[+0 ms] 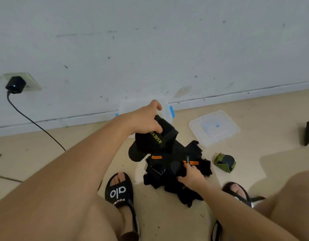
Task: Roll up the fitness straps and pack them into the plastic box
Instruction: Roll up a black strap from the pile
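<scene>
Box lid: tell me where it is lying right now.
In the head view the box lid lies flat on the floor, right of the plastic box by the wall, beyond the strap pile.

Straps (pixel 176 164): black woven cloth, matt, with orange stripes and printed lettering. Box (pixel 167 110) and lid (pixel 213 127): translucent plastic, smooth, slightly glossy (blue clips on the box). Floor (pixel 254 108): smooth, pale, low sheen. Wall (pixel 150 49): matt paint, scuffed. Sandals (pixel 120 192): black, matt, printed white. Charger (pixel 15 85): black plastic.
</scene>
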Action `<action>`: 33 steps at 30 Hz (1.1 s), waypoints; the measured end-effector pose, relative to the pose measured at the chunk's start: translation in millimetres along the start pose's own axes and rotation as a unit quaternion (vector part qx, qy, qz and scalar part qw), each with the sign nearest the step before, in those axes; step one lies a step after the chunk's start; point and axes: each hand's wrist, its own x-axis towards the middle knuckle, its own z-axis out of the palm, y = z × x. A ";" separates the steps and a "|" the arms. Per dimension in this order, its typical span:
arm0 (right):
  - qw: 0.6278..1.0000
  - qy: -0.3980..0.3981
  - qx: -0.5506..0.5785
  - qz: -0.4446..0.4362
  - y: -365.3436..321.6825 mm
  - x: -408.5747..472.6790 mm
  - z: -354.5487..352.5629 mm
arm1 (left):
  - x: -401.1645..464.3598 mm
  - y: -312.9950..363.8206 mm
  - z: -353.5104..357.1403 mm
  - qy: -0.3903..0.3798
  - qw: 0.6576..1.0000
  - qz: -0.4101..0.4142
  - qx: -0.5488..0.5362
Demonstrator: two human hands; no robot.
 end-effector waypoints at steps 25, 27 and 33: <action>0.994 0.056 -0.096 0.003 -26.2 6.1 11.1 | 4.1 -18.5 -0.6 0.038 0.997 0.044 0.044; 0.999 0.029 -0.034 -0.004 -28.1 5.7 10.9 | 3.3 -17.8 -2.4 0.038 0.997 0.042 0.043; 0.989 -0.067 0.134 -0.003 -42.3 -9.5 -30.3 | -4.1 -7.8 -7.2 0.046 0.997 0.051 0.019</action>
